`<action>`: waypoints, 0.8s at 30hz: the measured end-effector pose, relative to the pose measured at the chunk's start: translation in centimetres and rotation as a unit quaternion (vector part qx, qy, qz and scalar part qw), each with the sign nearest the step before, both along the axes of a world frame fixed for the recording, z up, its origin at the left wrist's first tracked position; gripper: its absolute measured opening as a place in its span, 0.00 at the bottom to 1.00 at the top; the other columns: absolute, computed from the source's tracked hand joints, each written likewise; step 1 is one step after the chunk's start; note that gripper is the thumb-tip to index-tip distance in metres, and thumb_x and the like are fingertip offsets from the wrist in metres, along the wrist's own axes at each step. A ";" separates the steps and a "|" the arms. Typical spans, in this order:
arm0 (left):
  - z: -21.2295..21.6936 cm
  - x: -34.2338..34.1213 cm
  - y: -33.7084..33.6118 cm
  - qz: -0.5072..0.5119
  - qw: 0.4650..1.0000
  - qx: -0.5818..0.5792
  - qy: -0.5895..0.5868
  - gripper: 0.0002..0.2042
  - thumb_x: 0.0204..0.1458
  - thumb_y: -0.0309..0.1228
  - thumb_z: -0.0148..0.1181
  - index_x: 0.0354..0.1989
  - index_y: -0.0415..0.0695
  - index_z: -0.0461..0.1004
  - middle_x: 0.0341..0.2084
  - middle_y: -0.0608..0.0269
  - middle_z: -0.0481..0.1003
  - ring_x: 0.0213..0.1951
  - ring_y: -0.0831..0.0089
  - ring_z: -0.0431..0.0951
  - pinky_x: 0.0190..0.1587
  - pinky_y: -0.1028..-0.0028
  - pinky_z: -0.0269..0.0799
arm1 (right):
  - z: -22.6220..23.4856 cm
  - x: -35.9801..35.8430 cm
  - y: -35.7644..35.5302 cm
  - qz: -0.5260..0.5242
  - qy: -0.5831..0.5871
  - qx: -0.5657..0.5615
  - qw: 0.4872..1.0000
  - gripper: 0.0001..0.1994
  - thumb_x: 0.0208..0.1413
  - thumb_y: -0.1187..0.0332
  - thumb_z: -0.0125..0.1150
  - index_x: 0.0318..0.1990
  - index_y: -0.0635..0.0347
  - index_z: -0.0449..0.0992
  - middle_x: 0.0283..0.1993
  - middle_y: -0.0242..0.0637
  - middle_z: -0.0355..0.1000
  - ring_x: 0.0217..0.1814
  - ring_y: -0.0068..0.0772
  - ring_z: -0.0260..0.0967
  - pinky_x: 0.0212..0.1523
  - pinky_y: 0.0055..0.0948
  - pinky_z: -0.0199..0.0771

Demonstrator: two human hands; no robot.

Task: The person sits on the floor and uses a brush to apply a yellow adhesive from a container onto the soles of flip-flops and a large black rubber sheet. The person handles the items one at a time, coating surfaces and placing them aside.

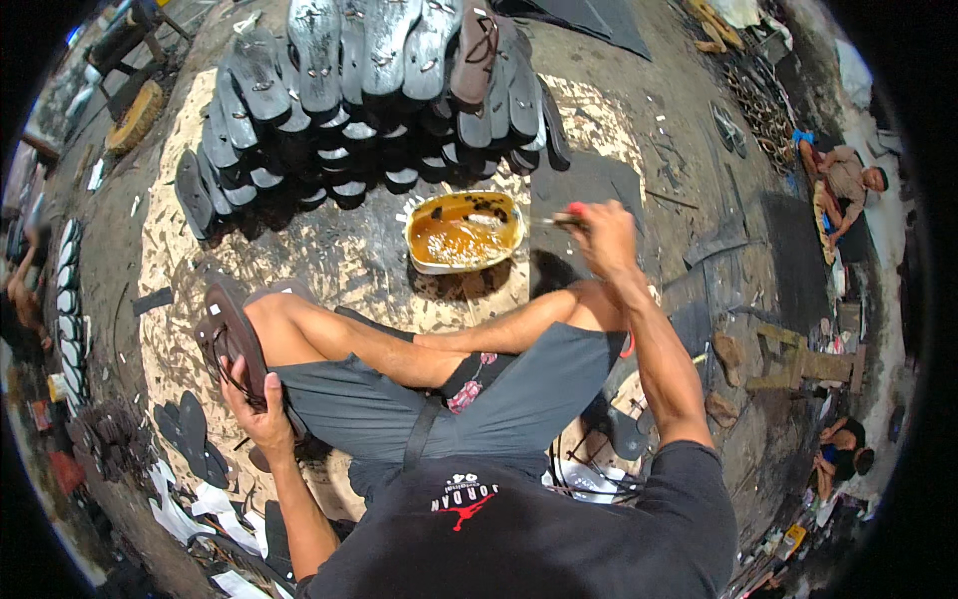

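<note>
My left hand (261,414) is closed around a dark brown flip-flop (239,334), held up at the left beside my knee, with fingers at its strap. My right hand (606,240) grips a red-tipped brush (572,214), its thin end pointing left toward the rim of a pale tub; the bristles are hard to make out. Amber, glossy liquid that looks like glue (464,240) lies in the tub (449,268), with dark bits along its far inner side. The tub stands on the stained sheet in front of my crossed legs.
Stacked grey-black sandal soles (389,50) rise beyond the tub, with a brown sandal (474,60) on top. A dark mat (599,190) lies right of the tub. Loose soles (192,434) are at lower left. Two people sit far right; a wooden stool (808,359) stands between them.
</note>
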State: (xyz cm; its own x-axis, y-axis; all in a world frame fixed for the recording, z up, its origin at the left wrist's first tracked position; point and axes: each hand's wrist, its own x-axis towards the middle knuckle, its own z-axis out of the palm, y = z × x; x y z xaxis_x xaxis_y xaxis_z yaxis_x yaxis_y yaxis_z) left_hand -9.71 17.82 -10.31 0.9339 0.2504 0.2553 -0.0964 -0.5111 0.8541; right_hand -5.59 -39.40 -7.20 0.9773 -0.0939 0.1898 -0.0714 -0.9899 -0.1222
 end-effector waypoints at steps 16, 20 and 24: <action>10.2 6.9 -16.3 -0.243 0.612 -0.727 0.193 0.29 0.69 0.53 0.43 0.63 0.38 0.68 0.50 0.48 0.78 0.48 0.57 0.81 0.54 0.59 0.78 | 8.7 5.0 24.3 0.260 -0.243 0.556 0.752 0.16 0.60 0.73 0.67 0.53 0.68 0.74 0.47 0.39 0.77 0.50 0.31 0.76 0.54 0.30 0.73; 7.7 6.8 -16.8 -0.311 0.558 -0.734 0.231 0.28 0.69 0.51 0.44 0.69 0.44 0.63 0.59 0.51 0.73 0.58 0.56 0.76 0.63 0.58 0.72 | 7.5 2.2 23.5 0.315 -0.177 0.669 0.650 0.16 0.60 0.71 0.69 0.52 0.68 0.75 0.47 0.38 0.77 0.52 0.30 0.75 0.55 0.31 0.73; 7.0 4.5 -16.9 -0.292 0.665 -0.648 0.231 0.28 0.69 0.48 0.47 0.73 0.49 0.56 0.64 0.50 0.68 0.58 0.56 0.76 0.55 0.55 0.79 | 13.2 7.4 19.0 0.174 -0.205 0.605 0.749 0.11 0.63 0.66 0.65 0.48 0.61 0.77 0.42 0.35 0.78 0.43 0.23 0.74 0.47 0.28 0.74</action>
State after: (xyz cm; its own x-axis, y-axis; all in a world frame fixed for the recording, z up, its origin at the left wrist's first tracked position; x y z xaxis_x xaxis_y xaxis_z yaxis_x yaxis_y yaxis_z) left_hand -5.17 0.93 -3.29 0.8720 -0.4594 -0.1690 0.4704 0.6911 0.5487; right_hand 1.83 -20.37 6.02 0.8652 -0.1931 0.4629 0.4549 -0.0864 -0.8863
